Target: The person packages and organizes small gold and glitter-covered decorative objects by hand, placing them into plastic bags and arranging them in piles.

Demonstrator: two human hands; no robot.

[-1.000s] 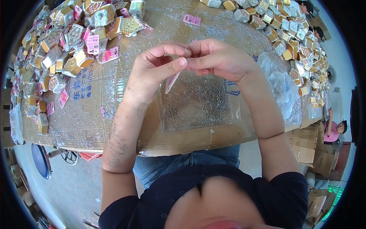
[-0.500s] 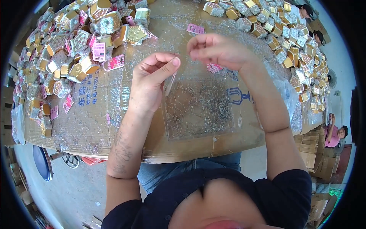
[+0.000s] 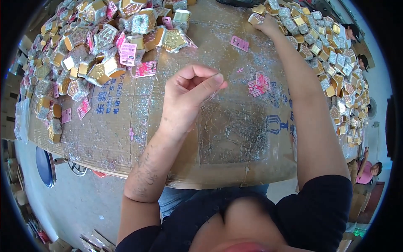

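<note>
Toward eleven o'clock, near centre, the left hand pinches thumb to forefinger on a thin glossy sliver, too slight to identify, left of a tangle of needle-fine metal pins. At one o'clock the right hand touches a blocky gold-and-white ornament; whether its fingers have closed, I cannot tell. Beyond, at two o'clock, heap glittery, house-shaped ornaments, above flat pink cards on creased brown cardboard.

ornaments: gold, glittery silver | cards: pink, white | cardboard: brown, blue print
</note>
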